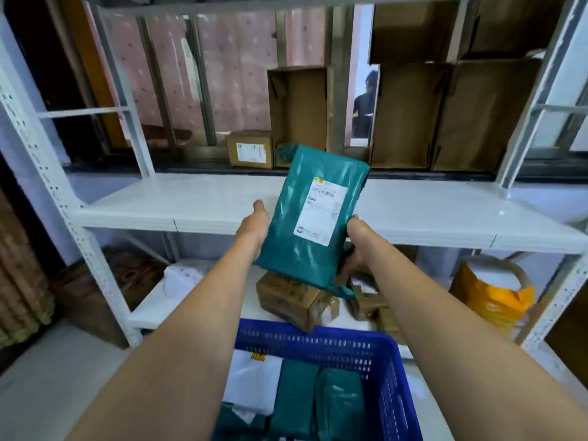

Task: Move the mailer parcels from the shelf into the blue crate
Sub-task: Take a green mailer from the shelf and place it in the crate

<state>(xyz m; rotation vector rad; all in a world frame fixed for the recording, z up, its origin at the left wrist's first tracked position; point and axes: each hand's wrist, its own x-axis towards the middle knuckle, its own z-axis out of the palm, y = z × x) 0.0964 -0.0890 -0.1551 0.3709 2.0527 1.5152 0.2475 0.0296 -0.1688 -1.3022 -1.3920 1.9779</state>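
I hold a teal mailer parcel (302,237) with a white shipping label, tilted up in the air in front of the white shelf (197,205). My left hand (254,226) grips its left edge. My right hand (358,240) grips its right edge and lower corner. Below, at the bottom centre, stands the blue crate (375,354). Inside it lie several teal mailers (337,405) and a white mailer (251,383). The middle shelf board under the parcel is bare.
Cardboard boxes (251,148) stand on the window ledge behind the shelf. On the lower shelf lie brown boxes (292,300), a white bag (183,278) and an orange bag (490,294). A person is visible through the window gap (366,106).
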